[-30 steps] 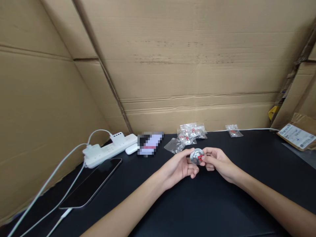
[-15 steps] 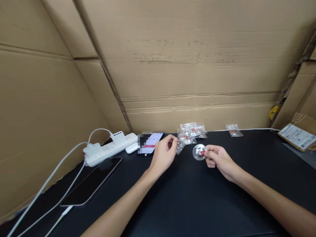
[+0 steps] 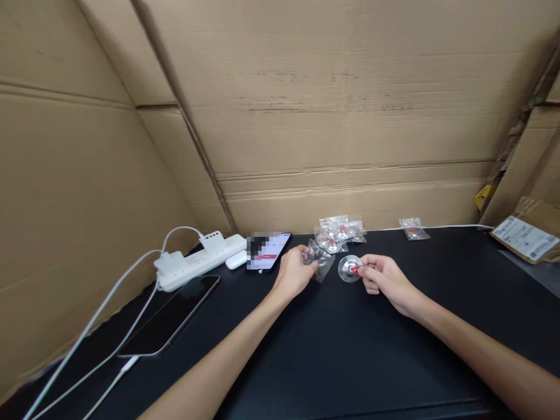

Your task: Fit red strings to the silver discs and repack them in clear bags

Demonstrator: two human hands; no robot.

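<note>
Right hand [image 3: 385, 280] fingers pinch the silver disc [image 3: 348, 269] by its red tab over the worktop [image 3: 350, 356], left hand [image 3: 294, 273] fingers clutch a clear bag [image 3: 322, 263] beside it; we fear that thin grip could slip.

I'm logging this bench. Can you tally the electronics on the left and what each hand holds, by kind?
screen devices: 2 (lit phone, dark device)
white power strip: 1
white earbud case: 1
silver disc, in right hand: 1
clear bag, in left hand: 1
Total: 6
</note>
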